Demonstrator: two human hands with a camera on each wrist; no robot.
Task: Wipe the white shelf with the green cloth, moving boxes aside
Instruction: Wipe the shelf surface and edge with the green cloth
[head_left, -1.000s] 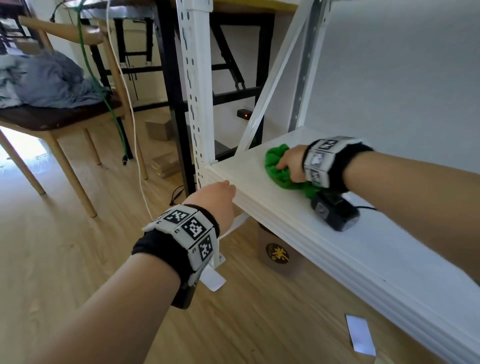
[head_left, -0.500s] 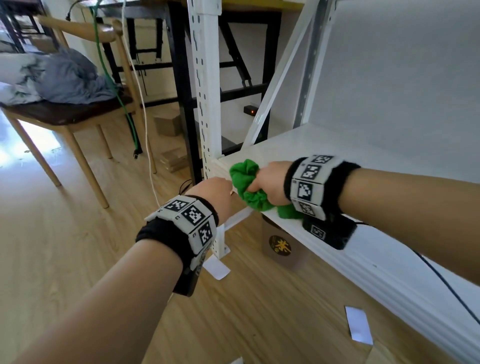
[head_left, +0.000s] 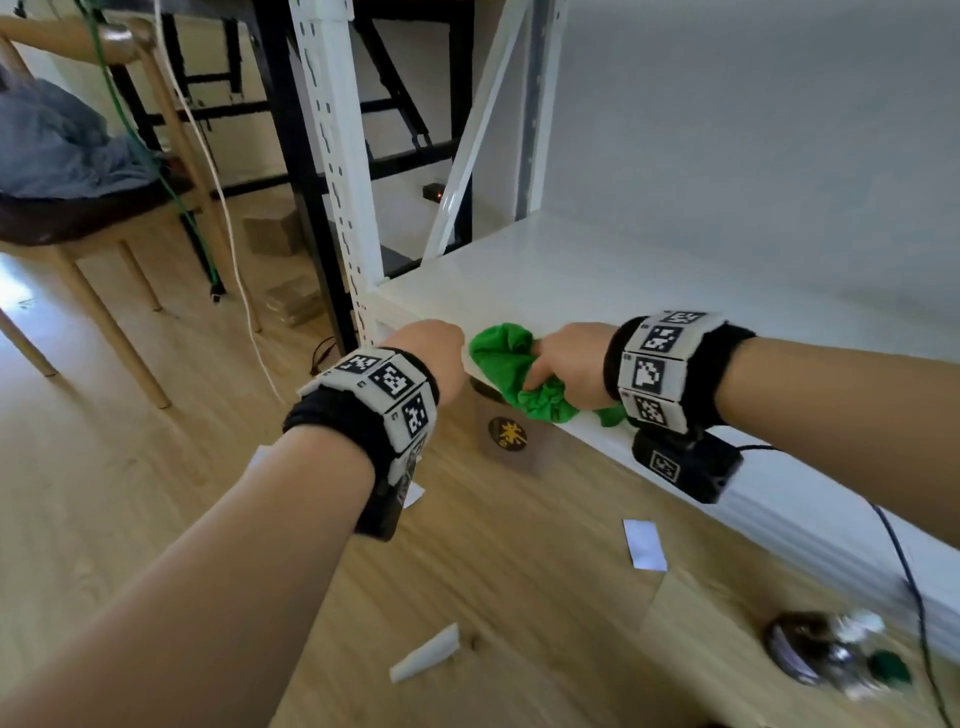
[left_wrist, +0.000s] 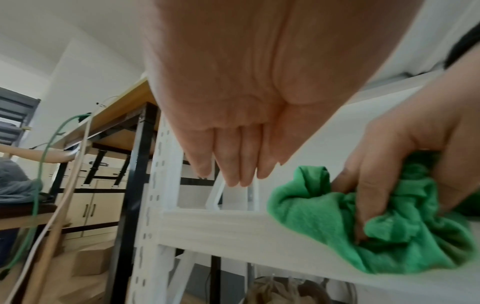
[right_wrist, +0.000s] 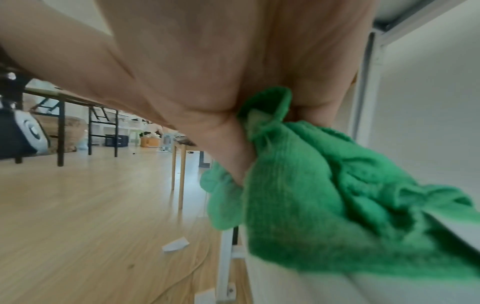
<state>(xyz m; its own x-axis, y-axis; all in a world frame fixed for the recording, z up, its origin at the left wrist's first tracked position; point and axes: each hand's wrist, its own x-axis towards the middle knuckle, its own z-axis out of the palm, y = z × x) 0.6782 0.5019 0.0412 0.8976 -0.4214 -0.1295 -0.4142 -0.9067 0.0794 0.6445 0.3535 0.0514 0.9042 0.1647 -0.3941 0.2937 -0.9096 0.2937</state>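
The white shelf (head_left: 597, 280) fills the right of the head view, its far end cut off. At its front edge, mid-frame, the right hand (head_left: 569, 358) has a clenched grip bunching the green cloth (head_left: 511, 364), hiding part of it. Just left, the left hand (left_wrist: 233, 115) is released, fingers straight, holding nothing. Lower right, blurred objects on the floor are unreadable.

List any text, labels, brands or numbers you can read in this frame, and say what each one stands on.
No readable words or numbers in any view.
Round dark sticker on the brown box under the shelf: a gold emblem, perhaps a character, too blurred to read.
Wrist bands: black-and-white square code markers only, no letters.
White paper slips on the floor: no print shows.
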